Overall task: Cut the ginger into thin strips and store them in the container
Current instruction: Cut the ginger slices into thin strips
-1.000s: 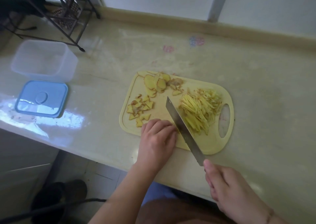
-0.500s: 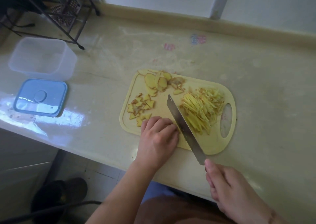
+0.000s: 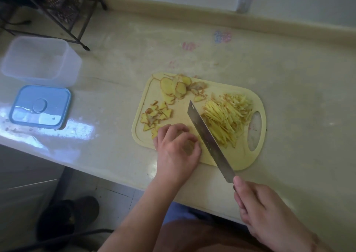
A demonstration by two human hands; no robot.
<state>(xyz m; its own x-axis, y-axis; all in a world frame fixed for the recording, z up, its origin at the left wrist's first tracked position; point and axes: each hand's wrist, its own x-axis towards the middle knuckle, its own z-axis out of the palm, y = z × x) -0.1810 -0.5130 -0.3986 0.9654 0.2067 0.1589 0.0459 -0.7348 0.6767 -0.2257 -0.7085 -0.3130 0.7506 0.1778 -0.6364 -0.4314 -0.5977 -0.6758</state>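
A pale yellow cutting board [image 3: 241, 161] lies on the counter. On its right side is a pile of thin ginger strips [image 3: 227, 117]. Ginger slices [image 3: 173, 88] lie at the board's far left, and ginger peel scraps [image 3: 156, 115] sit below them. My left hand [image 3: 177, 147] has curled fingers on the board's near edge, pressing down on ginger that is mostly hidden beneath it. My right hand [image 3: 265, 213] grips the handle of a knife [image 3: 208, 138], whose blade runs between my left hand and the strips. A clear plastic container [image 3: 40, 59] stands open at the far left.
The container's blue lid [image 3: 40, 107] lies flat on the counter in front of it. A black metal rack [image 3: 63, 7] stands at the back left. The counter's front edge runs just below the board. A dark shoe [image 3: 67, 215] is on the floor.
My left hand has shifted slightly left along the board's near edge, fingers spreading more. The knife blade stays beside it, by the strips.
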